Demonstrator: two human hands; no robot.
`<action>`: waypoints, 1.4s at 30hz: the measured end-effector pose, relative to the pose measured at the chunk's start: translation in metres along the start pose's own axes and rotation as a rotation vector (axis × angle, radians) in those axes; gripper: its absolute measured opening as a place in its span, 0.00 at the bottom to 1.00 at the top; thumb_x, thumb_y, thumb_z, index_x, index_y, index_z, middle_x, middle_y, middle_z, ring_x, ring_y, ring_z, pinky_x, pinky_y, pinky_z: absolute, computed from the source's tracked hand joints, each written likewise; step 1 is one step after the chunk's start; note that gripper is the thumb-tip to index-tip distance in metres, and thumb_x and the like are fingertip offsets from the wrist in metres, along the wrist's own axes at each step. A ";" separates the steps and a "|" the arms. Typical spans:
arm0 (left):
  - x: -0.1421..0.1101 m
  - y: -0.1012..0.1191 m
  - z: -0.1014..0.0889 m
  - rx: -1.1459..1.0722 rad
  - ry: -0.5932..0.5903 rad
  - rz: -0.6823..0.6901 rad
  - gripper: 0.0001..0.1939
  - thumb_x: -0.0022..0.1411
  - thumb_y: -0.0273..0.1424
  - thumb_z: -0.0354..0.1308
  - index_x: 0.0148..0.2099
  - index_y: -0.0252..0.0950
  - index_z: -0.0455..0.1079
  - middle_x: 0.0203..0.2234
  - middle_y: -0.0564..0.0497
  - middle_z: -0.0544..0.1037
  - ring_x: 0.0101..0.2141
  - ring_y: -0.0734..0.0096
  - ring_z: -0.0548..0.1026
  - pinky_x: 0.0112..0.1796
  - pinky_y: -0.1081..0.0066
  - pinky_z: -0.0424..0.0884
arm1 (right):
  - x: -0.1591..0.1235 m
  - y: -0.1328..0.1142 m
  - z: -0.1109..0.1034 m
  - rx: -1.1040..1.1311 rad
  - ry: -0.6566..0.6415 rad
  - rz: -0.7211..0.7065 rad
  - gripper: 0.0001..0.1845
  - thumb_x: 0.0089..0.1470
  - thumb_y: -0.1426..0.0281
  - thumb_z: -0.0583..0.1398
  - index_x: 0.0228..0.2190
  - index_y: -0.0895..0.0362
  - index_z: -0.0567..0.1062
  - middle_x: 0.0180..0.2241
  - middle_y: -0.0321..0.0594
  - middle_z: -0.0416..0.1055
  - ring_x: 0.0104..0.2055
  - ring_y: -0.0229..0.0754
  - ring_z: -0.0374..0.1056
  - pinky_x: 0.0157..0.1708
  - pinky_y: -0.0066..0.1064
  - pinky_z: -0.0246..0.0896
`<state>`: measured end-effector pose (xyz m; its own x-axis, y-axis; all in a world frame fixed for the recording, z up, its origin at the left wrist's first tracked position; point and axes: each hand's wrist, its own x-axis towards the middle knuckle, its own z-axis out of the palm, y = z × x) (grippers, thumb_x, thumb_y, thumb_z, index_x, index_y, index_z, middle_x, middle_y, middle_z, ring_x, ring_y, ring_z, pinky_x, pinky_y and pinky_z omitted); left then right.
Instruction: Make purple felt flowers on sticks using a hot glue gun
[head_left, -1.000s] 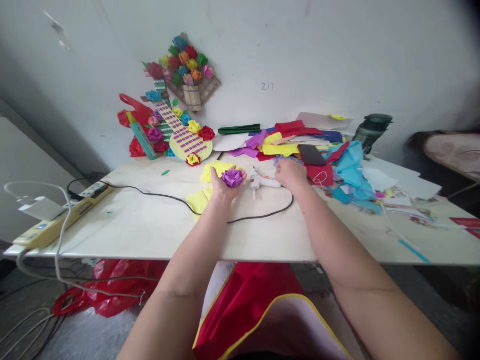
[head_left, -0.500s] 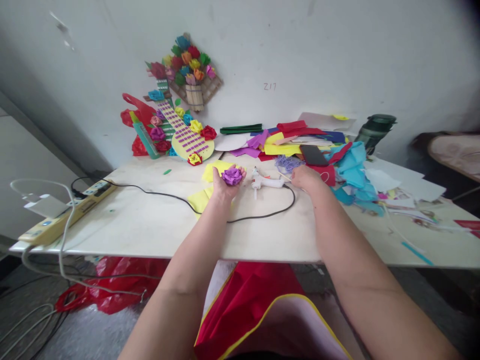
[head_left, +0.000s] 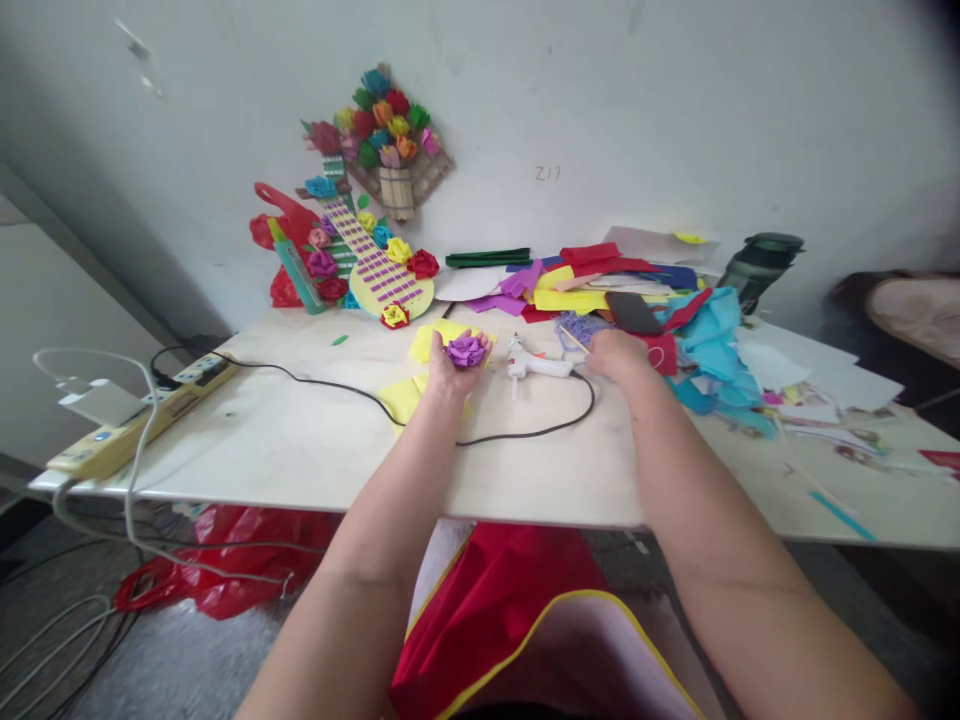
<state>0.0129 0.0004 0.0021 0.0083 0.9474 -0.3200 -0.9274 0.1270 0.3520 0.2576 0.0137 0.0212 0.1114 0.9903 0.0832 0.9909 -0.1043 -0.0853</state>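
Note:
A crinkled purple paper flower [head_left: 466, 349] rests in my left hand [head_left: 444, 382], which is turned palm up with the fingers curled around its sides. My right hand [head_left: 619, 355] is closed on a thin pale stick [head_left: 574, 340] that sticks out to the left from the fingertips. Between the two hands a white glue gun [head_left: 540, 366] lies on its side, its black cord looping toward the left. Sheets of yellow paper [head_left: 403, 398] lie under and beside my left hand. Purple paper shreds [head_left: 579, 327] sit just behind my right hand.
A dark phone [head_left: 634, 313] and coloured paper [head_left: 574, 290] are piled at the back right, near a dark green bottle [head_left: 759, 270]. A flower-trimmed paper guitar [head_left: 382, 270] and a glue bottle [head_left: 296, 272] lean at the back left. A power strip [head_left: 142, 420] lies along the left edge.
The whole view has shifted slightly, so the scene sits a little further right. Both hands keep nearly the same pose, and the stick still points left from my right hand.

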 end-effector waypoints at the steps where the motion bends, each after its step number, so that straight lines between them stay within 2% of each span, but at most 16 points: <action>1: 0.001 0.000 0.000 0.006 -0.001 0.004 0.28 0.67 0.50 0.41 0.46 0.30 0.68 0.32 0.40 0.75 0.31 0.64 0.77 0.30 0.65 0.77 | -0.002 0.000 -0.004 0.005 0.007 0.044 0.18 0.51 0.71 0.58 0.43 0.56 0.79 0.45 0.53 0.77 0.48 0.55 0.72 0.42 0.39 0.66; 5: 0.002 0.001 -0.001 0.019 0.002 0.039 0.28 0.68 0.49 0.40 0.43 0.30 0.68 0.30 0.41 0.74 0.30 0.66 0.77 0.29 0.68 0.77 | -0.012 -0.008 -0.015 0.171 0.181 -0.036 0.18 0.58 0.64 0.54 0.44 0.51 0.80 0.45 0.45 0.78 0.46 0.48 0.72 0.37 0.33 0.63; 8: 0.002 0.001 -0.001 0.024 -0.011 0.056 0.27 0.69 0.49 0.39 0.42 0.31 0.68 0.30 0.41 0.74 0.30 0.66 0.77 0.29 0.68 0.76 | -0.017 -0.018 -0.018 0.271 0.244 -0.175 0.19 0.59 0.61 0.54 0.45 0.52 0.80 0.39 0.43 0.79 0.42 0.46 0.72 0.37 0.31 0.62; 10: 0.001 0.001 -0.001 0.033 -0.017 0.057 0.27 0.69 0.48 0.38 0.41 0.31 0.68 0.30 0.40 0.74 0.30 0.66 0.77 0.29 0.68 0.76 | -0.020 -0.023 -0.018 0.269 0.261 -0.257 0.20 0.59 0.60 0.54 0.46 0.51 0.79 0.40 0.42 0.78 0.41 0.45 0.72 0.38 0.31 0.61; 13: 0.000 0.001 0.000 0.045 -0.010 0.053 0.27 0.69 0.47 0.38 0.42 0.30 0.68 0.30 0.40 0.74 0.30 0.65 0.77 0.29 0.68 0.76 | -0.023 -0.024 -0.018 0.151 0.221 -0.264 0.19 0.57 0.65 0.55 0.47 0.49 0.79 0.48 0.43 0.75 0.45 0.46 0.71 0.38 0.31 0.61; 16: 0.000 0.001 0.000 0.048 -0.011 0.047 0.27 0.69 0.47 0.39 0.43 0.30 0.69 0.31 0.40 0.75 0.31 0.65 0.77 0.30 0.68 0.76 | -0.022 -0.021 -0.020 0.065 0.184 -0.181 0.18 0.56 0.69 0.54 0.43 0.51 0.80 0.52 0.45 0.72 0.47 0.48 0.71 0.39 0.33 0.61; 19: 0.001 0.000 0.000 0.042 -0.015 0.046 0.26 0.69 0.47 0.40 0.45 0.30 0.69 0.31 0.41 0.74 0.31 0.65 0.77 0.31 0.67 0.76 | -0.018 -0.018 -0.023 0.092 0.156 -0.092 0.19 0.59 0.64 0.50 0.42 0.53 0.79 0.48 0.48 0.75 0.46 0.50 0.71 0.38 0.34 0.60; 21: 0.000 0.000 -0.001 0.040 -0.016 0.047 0.26 0.69 0.47 0.40 0.46 0.31 0.69 0.31 0.41 0.74 0.31 0.65 0.76 0.32 0.66 0.76 | -0.017 -0.018 -0.024 0.155 0.145 -0.090 0.22 0.61 0.59 0.48 0.43 0.54 0.78 0.45 0.48 0.77 0.44 0.49 0.71 0.36 0.33 0.59; 23: 0.000 0.000 -0.001 0.041 -0.014 0.047 0.27 0.69 0.47 0.40 0.46 0.31 0.69 0.32 0.41 0.74 0.32 0.65 0.76 0.31 0.67 0.76 | -0.017 -0.021 -0.022 0.237 0.172 -0.163 0.22 0.61 0.58 0.48 0.43 0.54 0.77 0.40 0.47 0.78 0.39 0.46 0.70 0.33 0.31 0.56; 26: 0.001 0.000 0.000 0.043 -0.011 0.053 0.26 0.69 0.47 0.39 0.44 0.31 0.70 0.32 0.41 0.74 0.32 0.65 0.77 0.31 0.68 0.76 | -0.020 -0.029 -0.016 0.389 0.229 -0.378 0.18 0.59 0.61 0.51 0.36 0.56 0.77 0.31 0.42 0.77 0.32 0.42 0.66 0.31 0.28 0.53; 30: 0.002 0.001 -0.001 0.041 -0.012 0.079 0.26 0.69 0.47 0.39 0.43 0.32 0.70 0.32 0.41 0.74 0.31 0.66 0.76 0.31 0.68 0.76 | -0.028 -0.042 -0.012 0.533 0.130 -0.619 0.17 0.56 0.61 0.54 0.29 0.58 0.78 0.25 0.38 0.73 0.28 0.37 0.62 0.29 0.27 0.50; 34: 0.004 0.001 -0.002 0.018 -0.015 0.110 0.26 0.69 0.47 0.39 0.43 0.32 0.70 0.32 0.40 0.75 0.33 0.64 0.77 0.32 0.66 0.76 | -0.034 -0.051 -0.011 0.475 0.054 -0.611 0.14 0.54 0.63 0.57 0.29 0.57 0.80 0.25 0.37 0.72 0.27 0.37 0.61 0.28 0.28 0.48; 42: 0.001 -0.001 0.000 0.005 -0.020 0.134 0.27 0.69 0.48 0.37 0.41 0.32 0.69 0.32 0.40 0.75 0.32 0.64 0.77 0.31 0.67 0.76 | -0.039 -0.060 -0.012 0.365 0.065 -0.567 0.15 0.56 0.64 0.57 0.32 0.56 0.82 0.26 0.39 0.75 0.28 0.38 0.62 0.29 0.29 0.47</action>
<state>0.0140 0.0014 0.0010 -0.1079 0.9616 -0.2524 -0.9190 0.0004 0.3944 0.1951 -0.0200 0.0354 -0.4028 0.8737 0.2728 0.8095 0.4791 -0.3394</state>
